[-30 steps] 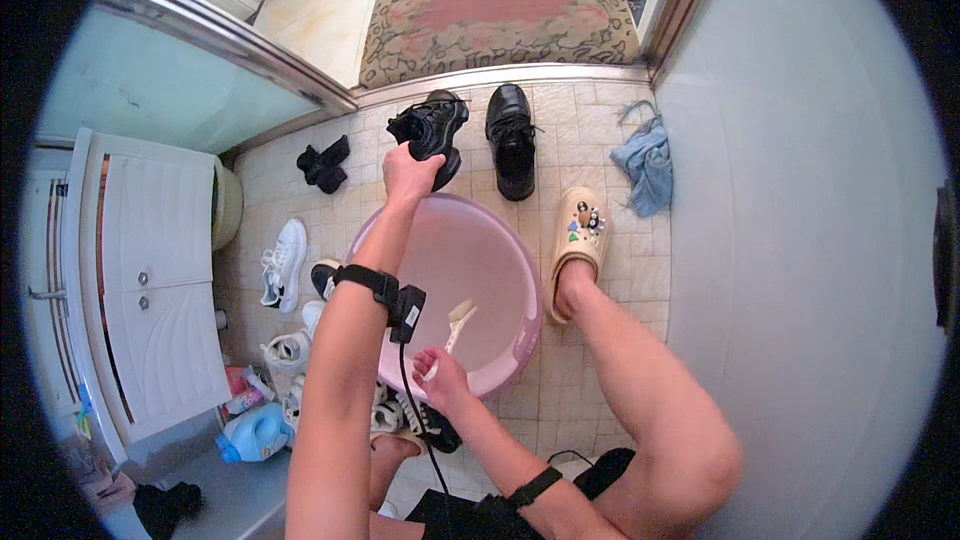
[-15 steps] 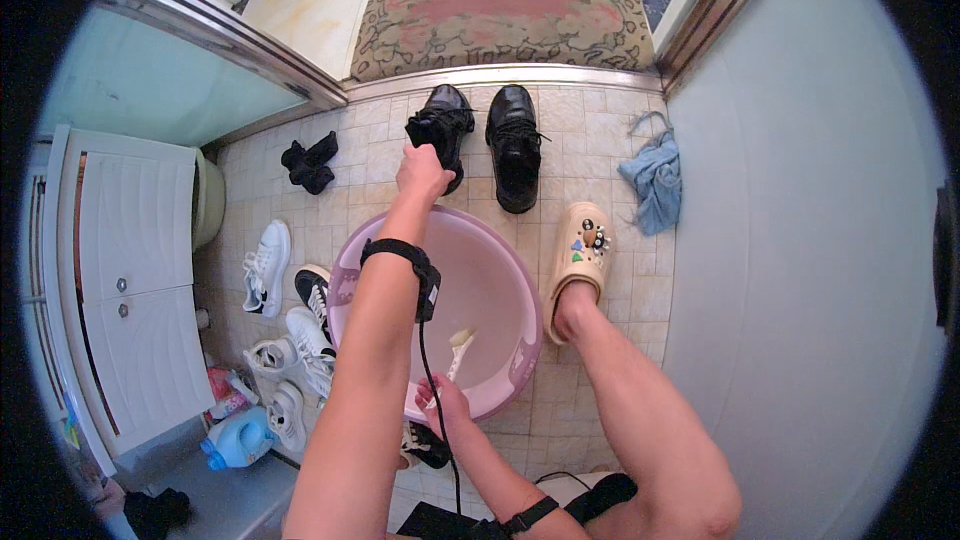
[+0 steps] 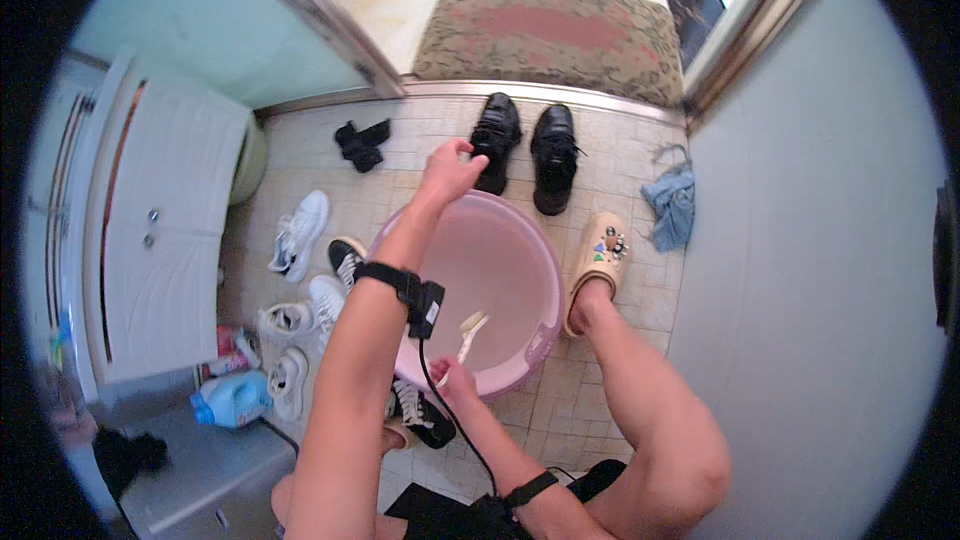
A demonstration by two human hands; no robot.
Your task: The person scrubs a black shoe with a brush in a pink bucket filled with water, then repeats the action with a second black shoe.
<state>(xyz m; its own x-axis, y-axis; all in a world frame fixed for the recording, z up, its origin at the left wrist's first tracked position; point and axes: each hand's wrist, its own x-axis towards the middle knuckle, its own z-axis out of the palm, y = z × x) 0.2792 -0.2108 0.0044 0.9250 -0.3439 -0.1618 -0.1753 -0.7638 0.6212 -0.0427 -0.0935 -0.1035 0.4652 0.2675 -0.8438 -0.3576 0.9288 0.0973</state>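
Observation:
My left hand [image 3: 455,172] reaches over the far rim of a pink basin [image 3: 556,300], its fingers apart beside the heel end of a black lace-up shoe [image 3: 495,140]. It holds nothing, and I cannot tell whether the fingertips touch the shoe. The matching black shoe [image 3: 553,158] stands just to the right, toe pointing away. At the near rim, my right hand [image 3: 456,380] is closed around the white handle of a brush [image 3: 466,342]. The brush's cream head points into the basin.
White sneakers [image 3: 300,234] and other shoes line the basin's left. Black socks [image 3: 362,144] and a blue cloth [image 3: 670,208] lie on the tiles. A blue bottle [image 3: 232,400] stands by a white cabinet [image 3: 165,250]. My foot wears a beige clog [image 3: 600,250]. A mat [image 3: 550,35] lies beyond the threshold.
My left hand has come off the left black shoe and sits left of its heel. That shoe now stands straighter. The view has shifted; my right hand still grips the brush.

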